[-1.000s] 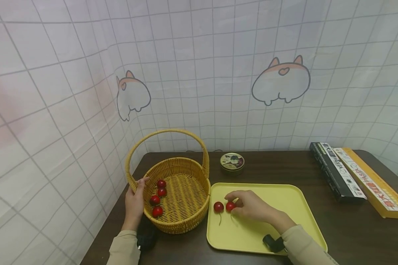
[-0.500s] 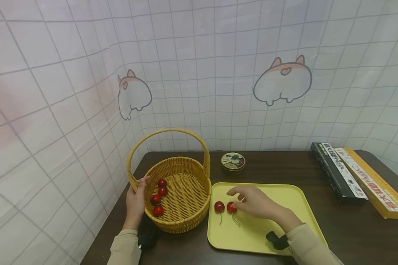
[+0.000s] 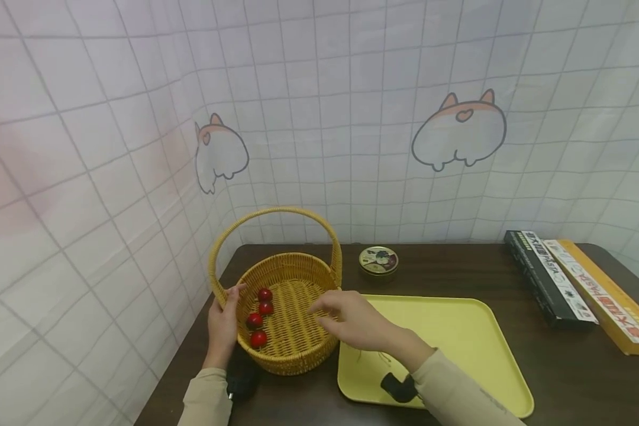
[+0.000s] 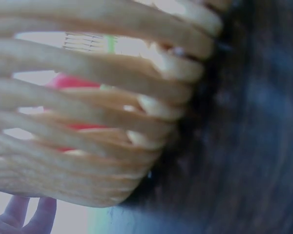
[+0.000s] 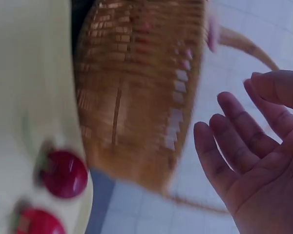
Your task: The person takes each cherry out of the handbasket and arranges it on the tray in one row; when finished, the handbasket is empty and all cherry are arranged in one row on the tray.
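A yellow wicker basket (image 3: 298, 357) with a tall handle stands on the left of the table, several red cherries (image 3: 258, 339) lying along the left of its inside. My left hand (image 3: 223, 325) grips its left rim by the foot of the handle, thumb over the edge. Above the basket's right rim hovers my right hand (image 3: 351, 319), fingers spread and loosely bent, holding nothing. Two cherries lie on the yellow tray (image 3: 447, 331); the right wrist view shows one dark cherry (image 5: 63, 174) and a brighter cherry (image 5: 39, 222). From the head, my right hand hides them except for their stems.
Behind the tray's back left corner sits a round tin (image 3: 378, 260). A black pasta box (image 3: 551, 278) and an orange-and-white box (image 3: 602, 296) lie along the right side. A gridded cloth (image 3: 319, 118) hangs behind and left of the dark table (image 3: 447, 266).
My right hand has let go of the right-hand cherry on the tray and moved left, empty, to the basket's right rim. My left hand keeps its grip on the basket.
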The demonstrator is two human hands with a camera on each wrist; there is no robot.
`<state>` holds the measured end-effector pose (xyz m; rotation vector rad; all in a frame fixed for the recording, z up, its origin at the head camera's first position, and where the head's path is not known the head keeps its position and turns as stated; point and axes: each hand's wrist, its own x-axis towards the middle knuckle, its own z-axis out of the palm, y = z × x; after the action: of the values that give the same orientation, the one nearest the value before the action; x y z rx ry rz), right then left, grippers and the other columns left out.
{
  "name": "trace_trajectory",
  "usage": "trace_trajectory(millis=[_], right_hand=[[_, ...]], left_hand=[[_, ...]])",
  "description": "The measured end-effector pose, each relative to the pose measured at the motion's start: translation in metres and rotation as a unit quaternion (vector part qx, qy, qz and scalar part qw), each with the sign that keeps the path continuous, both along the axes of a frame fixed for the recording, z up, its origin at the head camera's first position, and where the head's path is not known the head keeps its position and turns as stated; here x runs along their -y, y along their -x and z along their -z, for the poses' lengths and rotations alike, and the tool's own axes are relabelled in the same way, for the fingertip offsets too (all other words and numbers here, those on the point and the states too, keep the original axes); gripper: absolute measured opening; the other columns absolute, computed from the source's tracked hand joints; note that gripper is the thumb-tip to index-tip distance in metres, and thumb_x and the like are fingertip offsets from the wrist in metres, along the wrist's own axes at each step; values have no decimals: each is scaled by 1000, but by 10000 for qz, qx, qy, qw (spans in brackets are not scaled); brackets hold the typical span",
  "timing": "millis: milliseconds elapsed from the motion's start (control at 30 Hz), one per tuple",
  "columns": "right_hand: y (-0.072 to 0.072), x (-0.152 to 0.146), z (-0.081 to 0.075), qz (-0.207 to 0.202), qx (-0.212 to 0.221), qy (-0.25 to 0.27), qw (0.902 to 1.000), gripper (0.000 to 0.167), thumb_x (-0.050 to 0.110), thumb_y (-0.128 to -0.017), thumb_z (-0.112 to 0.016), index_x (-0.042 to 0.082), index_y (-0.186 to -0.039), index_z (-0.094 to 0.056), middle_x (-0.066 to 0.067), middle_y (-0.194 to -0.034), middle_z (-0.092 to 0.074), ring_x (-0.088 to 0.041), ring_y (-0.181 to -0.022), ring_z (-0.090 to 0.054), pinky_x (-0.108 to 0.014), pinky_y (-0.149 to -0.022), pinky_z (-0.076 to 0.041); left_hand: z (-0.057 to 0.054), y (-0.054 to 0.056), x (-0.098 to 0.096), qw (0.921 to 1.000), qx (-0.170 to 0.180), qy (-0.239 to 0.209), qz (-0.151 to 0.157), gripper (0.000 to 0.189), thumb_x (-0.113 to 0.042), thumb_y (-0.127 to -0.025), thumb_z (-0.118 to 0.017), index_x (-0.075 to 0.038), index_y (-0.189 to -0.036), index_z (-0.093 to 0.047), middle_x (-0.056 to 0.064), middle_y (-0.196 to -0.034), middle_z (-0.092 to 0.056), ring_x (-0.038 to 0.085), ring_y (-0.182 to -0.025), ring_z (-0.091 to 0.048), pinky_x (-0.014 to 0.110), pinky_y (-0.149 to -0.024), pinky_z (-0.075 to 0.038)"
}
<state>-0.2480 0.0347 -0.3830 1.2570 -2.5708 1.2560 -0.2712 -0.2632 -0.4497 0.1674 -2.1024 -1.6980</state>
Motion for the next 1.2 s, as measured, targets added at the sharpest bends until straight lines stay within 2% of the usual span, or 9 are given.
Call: trace_trajectory(millis=[167, 300, 400, 433, 567, 800, 933, 1033, 1200], right_hand=[[14, 45, 9, -94, 93, -380, 9992, 20, 16, -96, -61, 14, -113, -71, 3, -113, -69, -12, -100, -62, -31, -85, -51], [20, 72, 18, -14, 195, -714, 9973, 22, 15, -93, -63, 11, -113, -72, 0, -111, -71, -12, -99, -64, -25, -81, -50], [21, 88, 21, 82, 209, -966, 9951, 25, 15, -90, -65, 11, -115, -71, 0, -111, -71, -15, -104, -63, -26, -85, -50], [21, 94, 22, 94, 210, -1035, 9944, 26, 15, -90, -66, 11, -115, -71, 1, -111, -71, -14, -105, -63, -27, -86, -50], [25, 111, 26, -15, 121, -1221, 9924, 29, 13, -88, -69, 11, -117, -70, 1, -113, -70, -14, -108, -62, -28, -89, -50], [31, 125, 36, -434, -272, -1900, 9804, 45, 8, -83, -73, 12, -127, -66, 2, -121, -67, -9, -104, -61, -24, -88, -49], [31, 126, 36, -534, -456, -2122, 9747, 41, 10, -81, -75, 16, -121, -69, 6, -116, -68, -8, -107, -61, -25, -91, -49], [30, 125, 37, -569, -359, -2090, 9756, 34, 10, -81, -76, 17, -115, -72, 8, -110, -70, -7, -102, -62, -24, -88, -49], [31, 124, 39, -726, -211, -2033, 9762, 29, 11, -84, -75, 15, -113, -73, 9, -105, -71, -4, -96, -63, -22, -85, -50]], left_hand=[[0, -1, 0, 10000, -51, -42, 28, 53, -48, -102, -44, -4, -127, -59, 19, -133, -54, 35, -125, -47, 55, -107, -33], [-6, -5, -4, 9999, -61, -103, 40, 50, -42, -103, -44, -2, -128, -58, 22, -133, -54, 36, -126, -47, 55, -107, -33], [-7, -5, -5, 9999, -74, -147, 21, 50, -42, -103, -44, -1, -129, -58, 22, -133, -54, 36, -125, -48, 53, -106, -34], [-4, -3, -3, 9998, -107, -151, 8, 50, -43, -103, -44, -2, -129, -58, 21, -133, -55, 35, -125, -48, 52, -105, -35], [-4, -2, -3, 9997, -123, -195, 11, 48, -38, -104, -45, 1, -129, -58, 23, -133, -54, 37, -125, -48, 53, -105, -36], [-29, -20, -15, 9997, -87, -232, 91, 44, -29, -105, -43, 7, -127, -56, 27, -134, -53, 42, -126, -46, 56, -104, -36], [-36, -24, -18, 9999, -130, -86, 75, 44, -27, -106, -40, 8, -126, -56, 28, -133, -53, 41, -125, -47, 56, -103, -35], [-34, -22, -17, 9999, -141, -67, 69, 42, -25, -106, -41, 8, -126, -56, 28, -133, -53, 40, -126, -47, 55, -105, -34], [-13, -9, -7, 9999, -85, -124, -3, 44, -31, -105, -43, 3, -128, -57, 24, -136, -53, 38, -127, -47, 54, -105, -34]])
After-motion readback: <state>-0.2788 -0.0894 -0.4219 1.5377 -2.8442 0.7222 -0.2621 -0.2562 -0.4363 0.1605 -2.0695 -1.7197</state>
